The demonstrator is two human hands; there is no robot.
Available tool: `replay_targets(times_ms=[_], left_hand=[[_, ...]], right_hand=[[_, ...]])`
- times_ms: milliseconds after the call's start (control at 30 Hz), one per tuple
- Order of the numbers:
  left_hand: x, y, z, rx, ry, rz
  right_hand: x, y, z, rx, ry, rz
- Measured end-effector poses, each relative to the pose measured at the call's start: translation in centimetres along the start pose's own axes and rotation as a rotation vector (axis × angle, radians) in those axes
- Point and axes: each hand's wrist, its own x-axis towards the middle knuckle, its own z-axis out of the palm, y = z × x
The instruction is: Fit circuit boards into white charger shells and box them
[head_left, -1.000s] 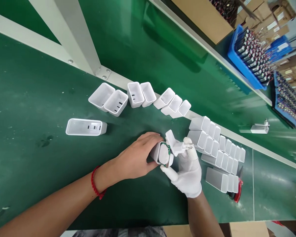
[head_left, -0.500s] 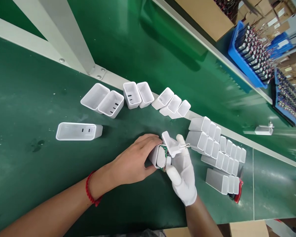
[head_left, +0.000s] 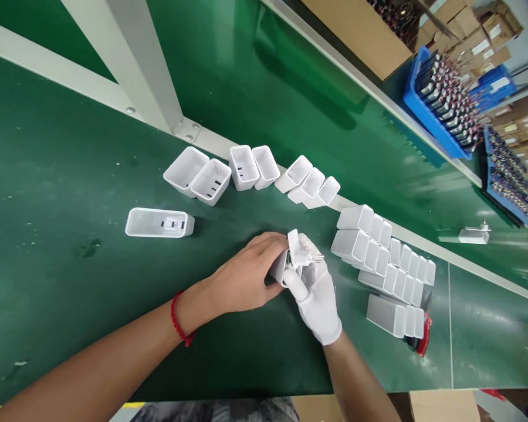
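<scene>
White rectangular plastic casing (head_left: 279,267) — left fingers (head_left: 273,245) gripping it, gloved right fingers (head_left: 295,285) holding pronged white plastic cap (head_left: 301,257); apparently fitting, next needing alignment.

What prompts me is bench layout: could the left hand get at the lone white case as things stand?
Probably yes: nothing lies between the left hand and the lone white case, but the hand would first have to release its casing.

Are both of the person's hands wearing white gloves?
No, only the right hand wears a white glove, while the left hand shows bare skin.
</scene>
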Motion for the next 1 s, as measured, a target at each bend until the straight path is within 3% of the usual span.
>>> replay_targets(times_ms=[100, 267, 467, 633, 800, 1000], left_hand=[[0.0, 0.2, -0.6, -0.121, 0.007, 0.011], [0.1, 0.5, -0.7, -0.390, 0.107, -0.031], [1.1, 0.7, 0.1, -0.366, 0.292, -0.134], [1.0, 0.0, 0.4, -0.564, 0.406, -0.180], [0.7, -0.3, 0.1, -0.674, 0.386, -0.151], [1.0, -0.6, -0.4, -0.661, 0.308, -0.163]], right_hand=[[0.2, -1.3, -0.5, -0.117, -0.009, -0.012], [0.1, -2.6, -0.4, -0.325, -0.043, -0.177], [0.1, -0.7, 1.8, -0.206, 0.087, -0.177], [0.2, -0.6, 2.7, -0.098, 0.122, -0.118], [0.1, -0.8, 2.9, -0.065, 0.206, -0.074], [0.7, -0.7, 2.7, 0.218, 0.126, 0.014]])
